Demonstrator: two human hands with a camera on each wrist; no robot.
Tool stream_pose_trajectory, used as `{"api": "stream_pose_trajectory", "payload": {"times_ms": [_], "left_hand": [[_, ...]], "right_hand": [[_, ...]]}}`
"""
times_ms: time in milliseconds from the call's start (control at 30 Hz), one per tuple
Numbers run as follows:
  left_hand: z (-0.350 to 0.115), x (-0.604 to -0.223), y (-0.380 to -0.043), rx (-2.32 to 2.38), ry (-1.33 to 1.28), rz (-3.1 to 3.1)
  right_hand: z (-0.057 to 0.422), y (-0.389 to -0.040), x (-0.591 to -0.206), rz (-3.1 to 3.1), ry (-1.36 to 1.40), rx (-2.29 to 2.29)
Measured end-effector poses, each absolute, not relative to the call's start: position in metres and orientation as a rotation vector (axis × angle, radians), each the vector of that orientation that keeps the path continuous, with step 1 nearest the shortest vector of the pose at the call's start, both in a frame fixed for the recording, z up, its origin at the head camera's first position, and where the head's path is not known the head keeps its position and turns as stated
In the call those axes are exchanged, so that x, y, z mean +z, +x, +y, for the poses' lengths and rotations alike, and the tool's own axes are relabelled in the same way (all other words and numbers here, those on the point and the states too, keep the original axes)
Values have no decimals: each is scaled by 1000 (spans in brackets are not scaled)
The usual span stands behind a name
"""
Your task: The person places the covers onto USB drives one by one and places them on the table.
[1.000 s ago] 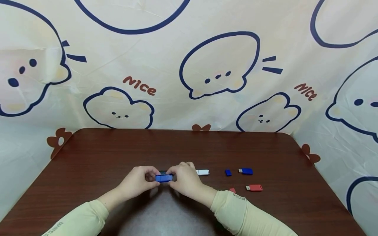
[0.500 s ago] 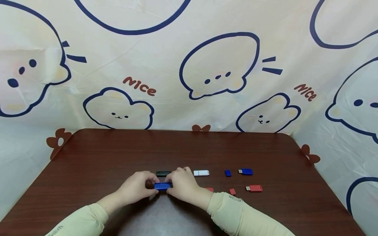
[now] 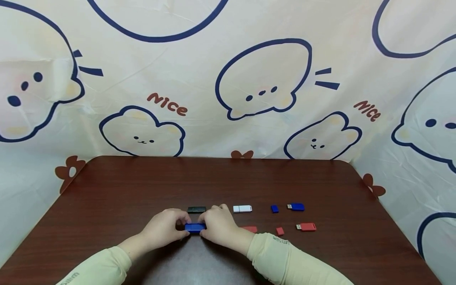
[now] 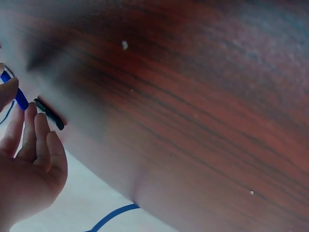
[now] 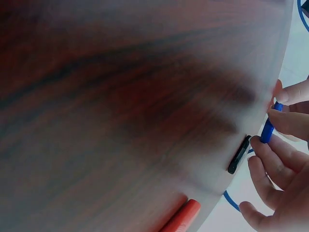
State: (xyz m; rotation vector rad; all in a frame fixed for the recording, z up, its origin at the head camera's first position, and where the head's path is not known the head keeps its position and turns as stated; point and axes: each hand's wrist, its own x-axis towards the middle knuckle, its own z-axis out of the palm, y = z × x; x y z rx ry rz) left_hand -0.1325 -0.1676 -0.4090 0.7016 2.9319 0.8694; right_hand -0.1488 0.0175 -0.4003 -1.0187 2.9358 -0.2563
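A capped blue USB stick [image 3: 194,228] lies level between my two hands, close over the table. Thumb and fingertips of my left hand [image 3: 162,226] pinch its left end. At the other end, the thumb and fingers of my right hand [image 3: 221,225] grip it. Just beyond it lies a black USB stick [image 3: 196,209] on the table, also seen in the left wrist view as a black stick [image 4: 49,114] near the fingertips. A red stick [image 3: 250,229] is partly hidden by my right hand and wrist.
Right of the hands lie a white USB stick [image 3: 242,208], a blue cap [image 3: 274,208] and an uncapped blue USB stick [image 3: 296,207]. Nearer are a red cap [image 3: 280,231] and an uncapped red USB stick [image 3: 306,227]. A printed curtain [image 3: 199,79] hangs behind the brown table [image 3: 142,178].
Both hands have come toward the front of the table with the blue USB stick between them. The black USB stick and the red stick have come more into sight.
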Motion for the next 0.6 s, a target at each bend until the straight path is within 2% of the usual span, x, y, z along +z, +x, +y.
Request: {"api": "stream_pose_trajectory", "payload": {"times_ms": [600], "left_hand": [[-167, -416, -132, 849, 765, 2938]], "right_hand": [[18, -148, -401, 2930, -1007, -215]]}}
